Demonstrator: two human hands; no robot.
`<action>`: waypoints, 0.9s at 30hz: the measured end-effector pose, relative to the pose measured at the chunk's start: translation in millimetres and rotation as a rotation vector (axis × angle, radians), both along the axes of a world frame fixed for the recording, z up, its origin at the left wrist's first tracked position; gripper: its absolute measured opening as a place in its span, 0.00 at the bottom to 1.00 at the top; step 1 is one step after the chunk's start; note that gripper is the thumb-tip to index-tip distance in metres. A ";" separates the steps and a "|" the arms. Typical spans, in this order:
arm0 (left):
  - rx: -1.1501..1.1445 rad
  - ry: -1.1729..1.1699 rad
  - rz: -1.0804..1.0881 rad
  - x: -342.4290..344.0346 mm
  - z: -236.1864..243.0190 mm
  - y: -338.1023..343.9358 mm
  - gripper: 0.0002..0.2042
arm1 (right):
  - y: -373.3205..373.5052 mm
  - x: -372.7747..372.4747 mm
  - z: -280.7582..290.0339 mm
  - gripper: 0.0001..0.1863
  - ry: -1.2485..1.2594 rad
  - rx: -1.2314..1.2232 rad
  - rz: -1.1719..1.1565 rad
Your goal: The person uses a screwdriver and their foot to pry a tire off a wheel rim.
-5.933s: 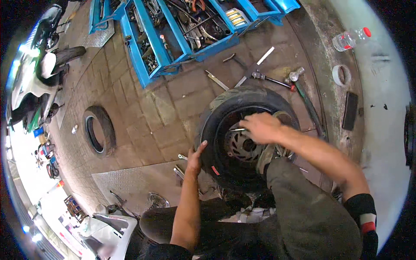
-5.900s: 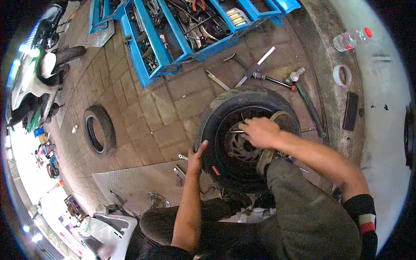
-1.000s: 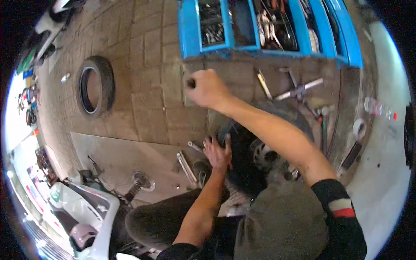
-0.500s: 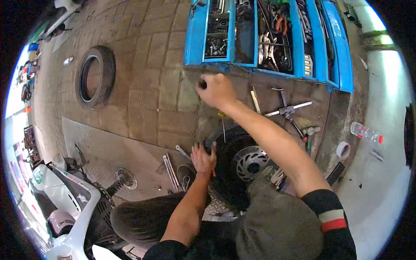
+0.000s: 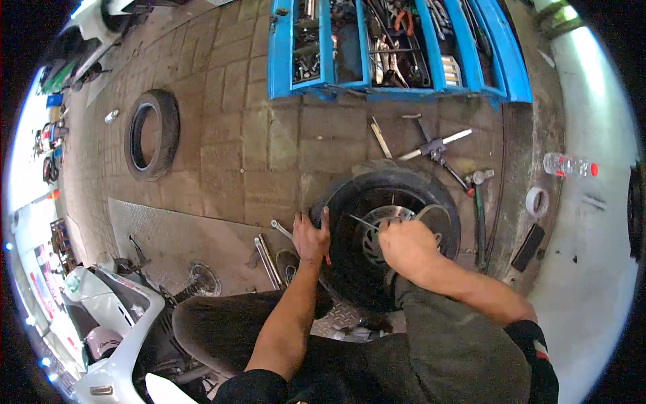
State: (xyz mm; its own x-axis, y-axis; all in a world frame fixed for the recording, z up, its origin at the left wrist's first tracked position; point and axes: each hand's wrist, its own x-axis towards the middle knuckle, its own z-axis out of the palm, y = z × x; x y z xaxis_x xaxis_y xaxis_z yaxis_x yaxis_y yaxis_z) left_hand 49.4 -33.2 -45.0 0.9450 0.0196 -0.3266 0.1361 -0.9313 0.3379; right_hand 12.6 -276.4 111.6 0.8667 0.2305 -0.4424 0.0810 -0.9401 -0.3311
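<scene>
A wheel with a black tyre (image 5: 350,279) and a slotted metal disc (image 5: 370,246) lies in front of my knees. My left hand (image 5: 311,239) grips the tyre's left side, thumb raised beside the curled fingers. My right hand (image 5: 410,246) is closed round a thin metal-shafted tool (image 5: 363,221) over the wheel, its tip toward the inner left of the tyre; the handle is hidden in my fist. Above the wheel lie a cross-shaped tool (image 5: 434,148), a pale metal bar (image 5: 380,138) and a hammer (image 5: 480,229).
An open blue toolbox (image 5: 282,81) stands above. A loose tyre (image 5: 161,145), metal plate (image 5: 161,232) and white scooter body (image 5: 141,337) are at left. A plastic bottle (image 5: 565,165), tape roll (image 5: 536,200) and black block (image 5: 528,248) lie right.
My right hand has come down and back onto the wheel from its raised position near the toolbox, bringing the thin tool to the tyre. My left hand stays at the tyre's left side.
</scene>
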 end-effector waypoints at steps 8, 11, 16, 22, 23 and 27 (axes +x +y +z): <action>-0.065 0.031 0.066 0.5 23.1 -2.7 0.38 | -126.0 -21.4 109.8 0.18 0.116 0.075 -0.093; -0.201 0.029 0.120 -5.6 4.6 5.9 0.38 | -138.2 -39.7 81.3 0.19 0.085 0.181 -0.060; -0.554 0.304 0.188 -45.5 -33.9 65.5 0.41 | -84.0 -46.6 -16.9 0.18 0.118 0.265 0.077; -1.243 0.691 0.924 -94.3 -18.9 61.7 0.45 | -71.6 -32.8 -45.9 0.17 -0.091 0.225 0.173; -1.238 0.688 0.968 -98.2 -22.4 58.9 0.46 | -72.7 -28.6 -41.1 0.17 -0.042 0.170 0.197; -1.215 0.558 0.985 -100.9 -56.0 87.2 0.47 | -59.9 -17.0 -40.3 0.19 -0.010 0.218 0.223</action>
State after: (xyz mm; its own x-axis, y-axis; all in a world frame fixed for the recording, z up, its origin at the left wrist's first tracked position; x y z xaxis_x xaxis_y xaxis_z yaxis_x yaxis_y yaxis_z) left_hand -51.5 54.0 -101.0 0.4950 -0.0029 -0.8689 0.8199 0.3326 0.4660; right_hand -4.4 -336.4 71.3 0.7880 0.5042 -0.3534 0.2815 -0.8055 -0.5215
